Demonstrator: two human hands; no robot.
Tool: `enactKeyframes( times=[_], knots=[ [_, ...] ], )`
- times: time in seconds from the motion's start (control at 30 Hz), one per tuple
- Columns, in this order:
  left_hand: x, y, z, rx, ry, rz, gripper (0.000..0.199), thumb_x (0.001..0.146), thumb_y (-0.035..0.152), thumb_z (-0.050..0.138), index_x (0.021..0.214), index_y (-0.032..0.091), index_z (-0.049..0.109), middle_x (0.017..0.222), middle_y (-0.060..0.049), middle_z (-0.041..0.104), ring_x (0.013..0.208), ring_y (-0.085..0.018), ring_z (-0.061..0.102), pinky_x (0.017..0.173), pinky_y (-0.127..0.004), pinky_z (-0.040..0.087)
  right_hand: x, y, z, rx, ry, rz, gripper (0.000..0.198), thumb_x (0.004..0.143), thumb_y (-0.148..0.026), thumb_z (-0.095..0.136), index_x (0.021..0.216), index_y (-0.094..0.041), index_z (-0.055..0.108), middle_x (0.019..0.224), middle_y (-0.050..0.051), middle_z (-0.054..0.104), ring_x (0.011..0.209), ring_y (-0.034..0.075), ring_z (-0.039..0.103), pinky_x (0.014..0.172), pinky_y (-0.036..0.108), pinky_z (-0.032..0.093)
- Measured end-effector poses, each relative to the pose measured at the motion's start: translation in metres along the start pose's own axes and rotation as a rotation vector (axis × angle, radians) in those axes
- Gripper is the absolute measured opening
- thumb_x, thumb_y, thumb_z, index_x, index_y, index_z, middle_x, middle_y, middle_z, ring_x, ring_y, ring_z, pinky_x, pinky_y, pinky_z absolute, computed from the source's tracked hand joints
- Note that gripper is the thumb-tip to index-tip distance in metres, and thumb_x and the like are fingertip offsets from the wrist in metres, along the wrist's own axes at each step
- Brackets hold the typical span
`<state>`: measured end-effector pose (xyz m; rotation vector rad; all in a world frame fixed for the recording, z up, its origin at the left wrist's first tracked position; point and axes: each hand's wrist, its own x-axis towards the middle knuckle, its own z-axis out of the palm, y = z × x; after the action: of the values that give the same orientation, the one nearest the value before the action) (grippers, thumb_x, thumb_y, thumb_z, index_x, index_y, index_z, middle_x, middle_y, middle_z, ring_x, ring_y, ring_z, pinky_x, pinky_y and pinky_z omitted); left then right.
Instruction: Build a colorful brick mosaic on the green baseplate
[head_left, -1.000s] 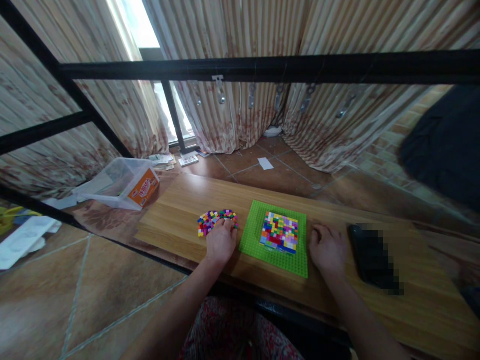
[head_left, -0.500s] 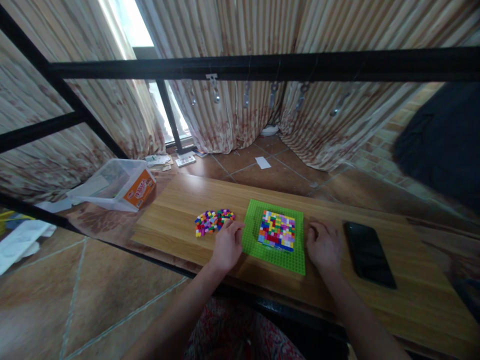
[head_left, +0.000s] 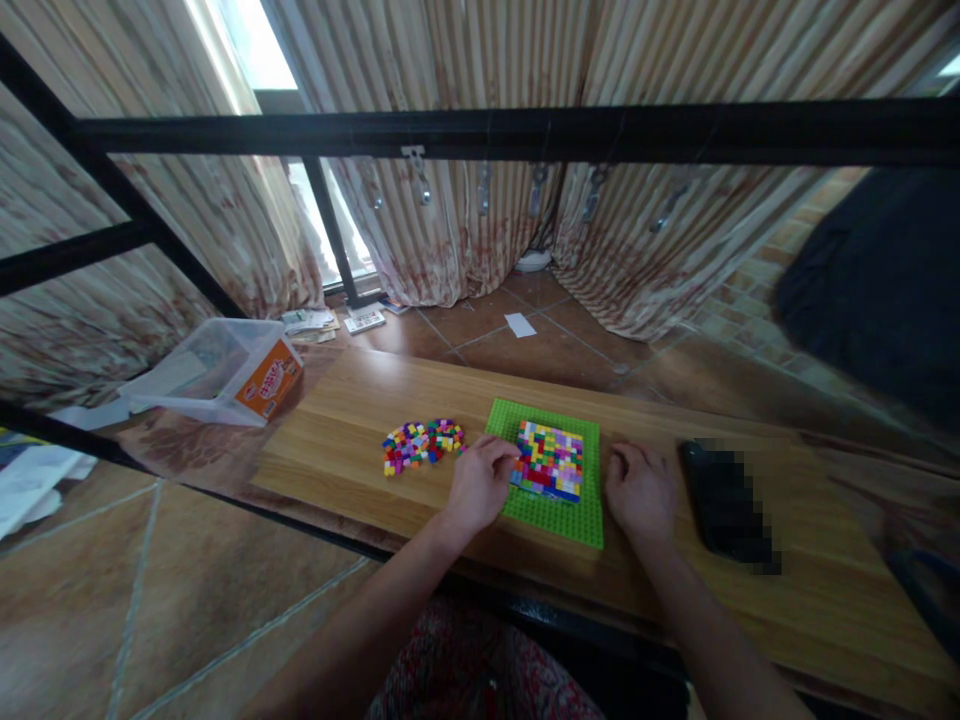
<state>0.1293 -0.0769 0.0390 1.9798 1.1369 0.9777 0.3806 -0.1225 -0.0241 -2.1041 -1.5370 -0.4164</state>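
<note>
A green studded baseplate [head_left: 570,522] lies on the wooden table, bearing a square block of small multicoloured building bricks [head_left: 553,460]. My left hand [head_left: 480,478] reaches over the plate's left side, thumb and fingertips pinched together at the left edge of the block. Whatever is in that pinch is too small to make out. Just left of this hand, loose coloured bricks [head_left: 411,445] are heaped on the wood. My right hand [head_left: 640,490] rests on the table beside the plate's right edge, its fingers curled in and nothing visible in them.
A black phone [head_left: 724,505] lies right of my right hand on the wooden table [head_left: 337,420]. On the floor at the left stands a clear plastic box [head_left: 217,375] with an orange label. A black metal rail [head_left: 465,133] crosses in front of the curtains.
My left hand has moved right, from between the loose bricks and the plate to the left edge of the brick block. My right hand stays beside the plate. The view has shifted slightly.
</note>
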Motion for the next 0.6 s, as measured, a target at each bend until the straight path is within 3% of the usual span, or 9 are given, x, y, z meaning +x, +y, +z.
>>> enactKeyframes(
  times=[0.6],
  knots=[
    [0.0019, 0.0, 0.0101, 0.081, 0.027, -0.019, 0.019, 0.085, 0.01, 0.055, 0.076, 0.022, 0.068, 0.083, -0.001, 0.07, 0.081, -0.015, 0.063, 0.077, -0.027, 0.047, 0.0011, -0.0016, -0.0025, 0.002, -0.018, -0.001, 0.028, 0.088, -0.025, 0.043, 0.098, -0.015, 0.067, 0.104, 0.014, 0.065, 0.096, 0.025, 0.053, 0.087, 0.039, 0.039]
  ],
)
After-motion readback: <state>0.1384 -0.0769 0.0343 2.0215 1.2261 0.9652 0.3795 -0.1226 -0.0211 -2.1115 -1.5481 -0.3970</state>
